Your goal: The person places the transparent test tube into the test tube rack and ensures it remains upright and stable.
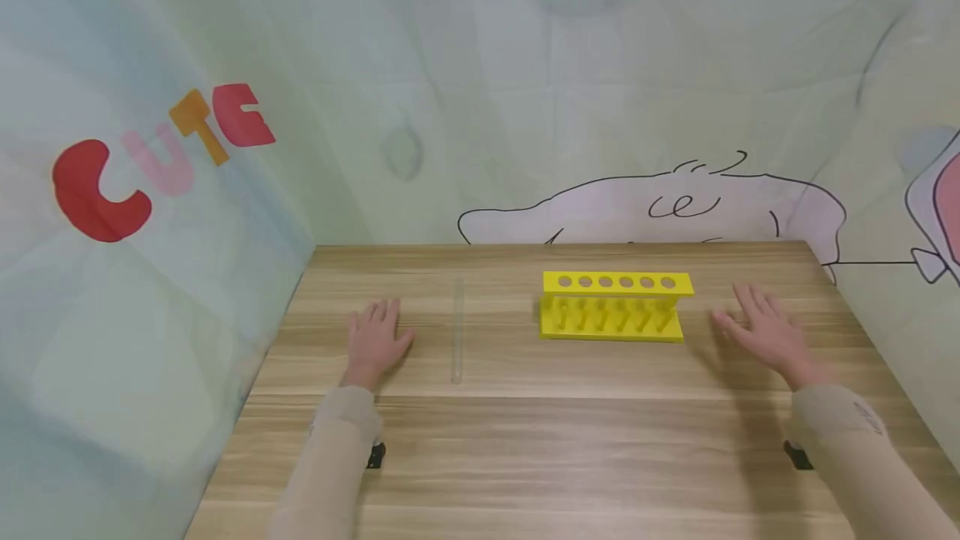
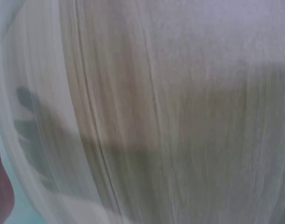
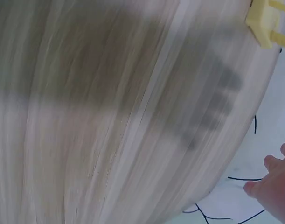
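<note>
A yellow test tube rack [image 1: 611,338] with a row of round holes and pegs stands toward the back of the table. To its left a clear glass tube [image 1: 457,332] lies lengthwise on the wood. My left hand [image 1: 375,342], fingers spread and holding nothing, is left of the tube. On the other side, my right hand [image 1: 768,336] is just right of the rack, also empty with its fingers extended. The right wrist view catches a corner of the rack [image 3: 260,21] and part of the right hand [image 3: 275,186]. Only a sliver of the left hand [image 2: 0,177] shows in the left wrist view.
The wood-grain table [image 1: 525,457] ends at a back edge against a pale printed curtain [image 1: 480,90]. Colored letters mark the curtain at left, and a line-drawn figure shows behind the rack. Both hands cast shadows on the tabletop.
</note>
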The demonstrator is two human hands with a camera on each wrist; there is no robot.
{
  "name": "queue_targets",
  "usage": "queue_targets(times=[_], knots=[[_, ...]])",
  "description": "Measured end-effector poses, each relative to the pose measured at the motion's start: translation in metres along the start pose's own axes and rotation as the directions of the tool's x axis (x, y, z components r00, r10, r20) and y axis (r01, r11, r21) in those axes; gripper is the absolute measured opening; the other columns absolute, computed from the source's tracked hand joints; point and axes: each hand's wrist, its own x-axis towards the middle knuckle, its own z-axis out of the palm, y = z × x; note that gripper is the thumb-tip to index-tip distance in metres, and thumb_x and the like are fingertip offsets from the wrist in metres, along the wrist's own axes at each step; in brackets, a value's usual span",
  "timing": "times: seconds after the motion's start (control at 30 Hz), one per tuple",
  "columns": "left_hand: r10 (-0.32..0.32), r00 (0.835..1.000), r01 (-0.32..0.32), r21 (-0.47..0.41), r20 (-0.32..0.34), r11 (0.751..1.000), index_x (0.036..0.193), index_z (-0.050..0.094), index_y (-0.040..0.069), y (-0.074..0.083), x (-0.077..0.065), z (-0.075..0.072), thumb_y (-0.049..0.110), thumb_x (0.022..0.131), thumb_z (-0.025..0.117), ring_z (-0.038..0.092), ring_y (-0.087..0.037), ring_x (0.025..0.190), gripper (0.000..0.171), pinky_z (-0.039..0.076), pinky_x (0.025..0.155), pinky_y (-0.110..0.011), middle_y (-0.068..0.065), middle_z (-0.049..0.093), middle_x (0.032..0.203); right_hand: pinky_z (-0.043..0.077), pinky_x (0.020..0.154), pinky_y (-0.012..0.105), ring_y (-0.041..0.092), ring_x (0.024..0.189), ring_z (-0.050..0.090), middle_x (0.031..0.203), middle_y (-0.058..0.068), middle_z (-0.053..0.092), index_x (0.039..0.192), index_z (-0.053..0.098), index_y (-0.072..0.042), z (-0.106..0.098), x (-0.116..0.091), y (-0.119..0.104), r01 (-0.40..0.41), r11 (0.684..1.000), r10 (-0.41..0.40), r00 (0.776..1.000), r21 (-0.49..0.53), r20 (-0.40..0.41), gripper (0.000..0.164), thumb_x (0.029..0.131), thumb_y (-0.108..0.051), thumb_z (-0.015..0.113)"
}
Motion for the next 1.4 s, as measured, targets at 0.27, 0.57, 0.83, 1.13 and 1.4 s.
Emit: queue_targets(times=[0.27,0.57,0.83,1.13,1.4], knots=[[0.029,0.996,-0.029,-0.005,-0.085,1.000,0.134,0.033,0.007,0.010,0.000,0.005,0.035,0.086,0.047,0.037,-0.035,0.122,0.057,0.020,0.104,-0.054,-0.016,0.041,0.133,0.012,0.097,0.066,0.052,0.126,0.011,0.141,0.032,0.007,0.140,0.003,0.000,0.000,0.006,-0.014,0.041,0.967,-0.018,0.996,0.253,-0.091,0.075,0.091,-0.046,0.035],[0.050,0.986,-0.053,-0.011,-0.158,0.999,0.130,0.039,0.007,0.016,0.002,0.010,0.030,0.085,0.050,0.044,-0.030,0.116,0.052,0.029,0.100,-0.048,-0.015,0.048,0.127,0.020,0.093,0.067,0.053,0.122,0.019,0.142,0.030,0.009,0.141,0.002,-0.002,0.001,0.012,-0.027,-0.010,0.908,0.065,0.991,0.418,-0.117,0.075,0.091,-0.049,0.030],[0.047,0.980,-0.060,-0.061,-0.194,0.996,0.130,0.039,0.006,0.023,0.003,0.014,0.026,0.084,0.052,0.049,-0.032,0.111,0.051,0.036,0.097,-0.048,-0.017,0.051,0.123,0.024,0.093,0.065,0.052,0.121,0.023,0.139,0.033,0.016,0.140,0.007,0.001,0.002,0.016,-0.037,-0.001,0.868,0.084,0.986,0.496,-0.145,0.072,0.092,-0.048,0.030],[0.023,0.945,-0.064,-0.116,-0.327,0.991,0.123,0.048,0.009,0.038,0.004,0.019,0.020,0.083,0.055,0.061,-0.028,0.083,0.042,0.051,0.061,-0.037,-0.014,0.060,0.109,0.027,0.094,0.063,0.050,0.119,0.029,0.133,0.035,0.028,0.137,0.017,0.004,0.009,0.020,-0.044,0.012,0.816,0.110,0.978,0.578,-0.176,0.067,0.092,-0.044,0.032],[0.008,0.958,-0.051,-0.142,-0.286,0.989,0.123,0.048,0.011,0.048,0.005,0.019,0.022,0.085,0.052,0.061,-0.027,0.086,0.041,0.051,0.059,-0.034,-0.012,0.059,0.113,0.030,0.096,0.058,0.047,0.119,0.034,0.131,0.033,0.034,0.135,0.024,0.004,0.011,0.023,-0.050,-0.005,0.805,0.137,0.975,0.593,-0.177,0.065,0.092,-0.044,0.034]])
